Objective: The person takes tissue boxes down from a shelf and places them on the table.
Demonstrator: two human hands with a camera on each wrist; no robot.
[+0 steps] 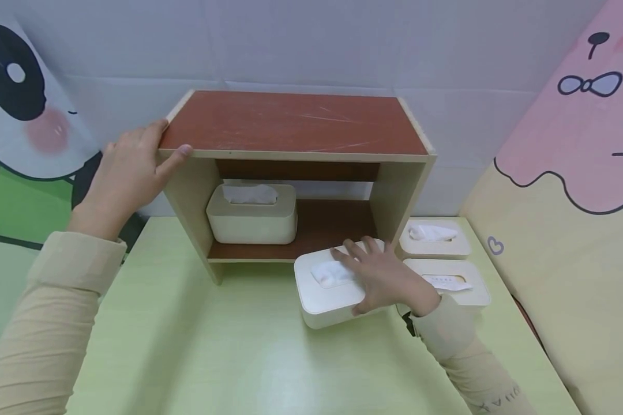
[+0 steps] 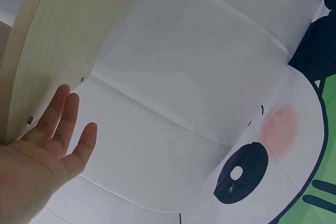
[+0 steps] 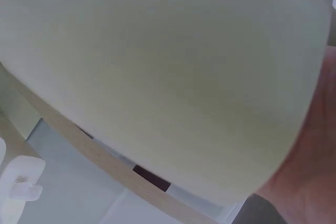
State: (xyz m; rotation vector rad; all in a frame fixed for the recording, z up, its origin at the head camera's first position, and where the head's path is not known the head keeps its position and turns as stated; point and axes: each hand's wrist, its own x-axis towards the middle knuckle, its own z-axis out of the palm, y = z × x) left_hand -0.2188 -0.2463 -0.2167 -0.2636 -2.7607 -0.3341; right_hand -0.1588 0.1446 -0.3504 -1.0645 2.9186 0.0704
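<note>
A small wooden shelf with a reddish-brown top stands at the back of the table. My left hand rests on its upper left corner, thumb at the front edge; in the left wrist view, straight, spread fingers lie beside the pale side panel. My right hand grips a white tissue box from above, thumb on the near side and fingers across the lid. This box is turned at an angle before the shelf's right front; its pale surface fills most of the right wrist view.
Another tissue box sits at the left on the shelf's lower board. To the right of the shelf, two more tissue boxes, a rear one and a front one, stand on the light green table. Cartoon-printed sheets line the sides.
</note>
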